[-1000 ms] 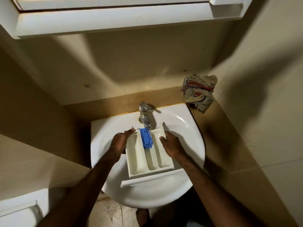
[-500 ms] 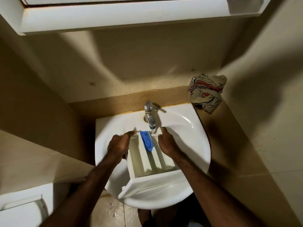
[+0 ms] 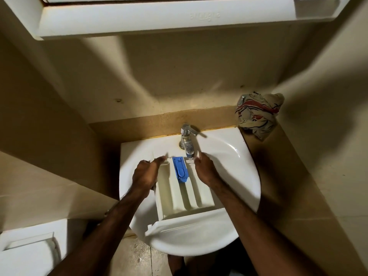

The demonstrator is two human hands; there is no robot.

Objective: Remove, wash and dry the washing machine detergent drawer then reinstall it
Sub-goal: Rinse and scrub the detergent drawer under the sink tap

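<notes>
Head view: both hands, left (image 3: 145, 174) and right (image 3: 205, 169), grip drawer (image 3: 179, 198) sides; fingertips blurred.

Two bare forearms, entering from the bottom edge, no sleeves in sight anywhere along them. No watch, no bracelet, no ring, no glove on the left hand (image 3: 146, 173) or the right hand (image 3: 207, 172). Fine hair visible along both forearms. Short nails, as far as the blur allows. Lower centre, a dark part of a leg or foot, too dim to make out.
</notes>
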